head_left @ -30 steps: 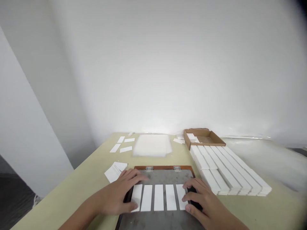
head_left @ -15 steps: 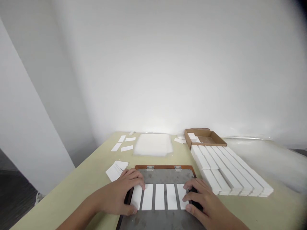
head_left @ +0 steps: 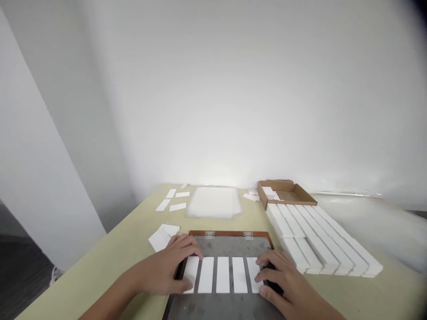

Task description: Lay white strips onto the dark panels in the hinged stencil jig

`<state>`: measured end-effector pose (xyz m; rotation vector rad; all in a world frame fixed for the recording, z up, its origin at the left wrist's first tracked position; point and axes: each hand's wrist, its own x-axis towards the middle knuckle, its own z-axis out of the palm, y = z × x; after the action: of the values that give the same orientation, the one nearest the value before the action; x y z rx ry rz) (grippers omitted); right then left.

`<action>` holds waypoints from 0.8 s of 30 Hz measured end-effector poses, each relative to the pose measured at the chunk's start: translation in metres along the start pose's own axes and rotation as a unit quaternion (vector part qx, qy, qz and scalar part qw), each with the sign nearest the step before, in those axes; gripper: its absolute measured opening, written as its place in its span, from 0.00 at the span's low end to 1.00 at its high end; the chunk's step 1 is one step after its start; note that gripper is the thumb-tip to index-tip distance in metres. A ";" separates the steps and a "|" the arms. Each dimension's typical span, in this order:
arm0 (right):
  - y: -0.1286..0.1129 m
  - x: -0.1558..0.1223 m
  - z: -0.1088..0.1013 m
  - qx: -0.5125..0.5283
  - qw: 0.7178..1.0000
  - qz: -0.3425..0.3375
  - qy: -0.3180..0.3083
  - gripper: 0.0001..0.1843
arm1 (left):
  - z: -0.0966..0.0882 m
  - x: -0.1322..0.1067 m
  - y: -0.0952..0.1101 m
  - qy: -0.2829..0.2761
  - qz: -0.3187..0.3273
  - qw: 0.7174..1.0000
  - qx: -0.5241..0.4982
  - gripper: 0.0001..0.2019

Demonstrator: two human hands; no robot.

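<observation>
Left hand (head_left: 162, 271) lies spread over the first of five white rectangular strips (head_left: 222, 275), and right hand (head_left: 280, 278) lies spread over the last one; neither hand pinches. The strips sit in a row on a grey metal plate (head_left: 227, 306) with hinges. Long white bars (head_left: 320, 242) lie stacked beside it, near a brown cardboard tray (head_left: 287, 193).

White strips (head_left: 222, 274) stripe the mottled grey metal plate (head_left: 220, 307), its far edge (head_left: 230, 233) seemingly reddish-brown wood.

Bare left hand (head_left: 163, 266), bare right hand (head_left: 278, 278)
</observation>
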<state>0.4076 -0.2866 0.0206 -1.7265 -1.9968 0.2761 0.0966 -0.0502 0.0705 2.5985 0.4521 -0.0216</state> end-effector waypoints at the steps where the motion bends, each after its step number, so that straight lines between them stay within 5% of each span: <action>1: 0.000 0.000 0.000 -0.003 1.000 -0.002 0.003 0.10 | 0.000 0.000 0.000 0.002 -0.001 1.000 0.000 0.27; 24: 0.001 0.000 0.002 -0.005 1.000 -0.003 0.001 0.12 | 0.000 -0.003 -0.003 0.005 -0.023 0.999 0.029 0.24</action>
<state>0.4078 -0.2862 0.0185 -1.7263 -2.0032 0.2631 0.0930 -0.0489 0.0696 2.6452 0.5225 -0.0381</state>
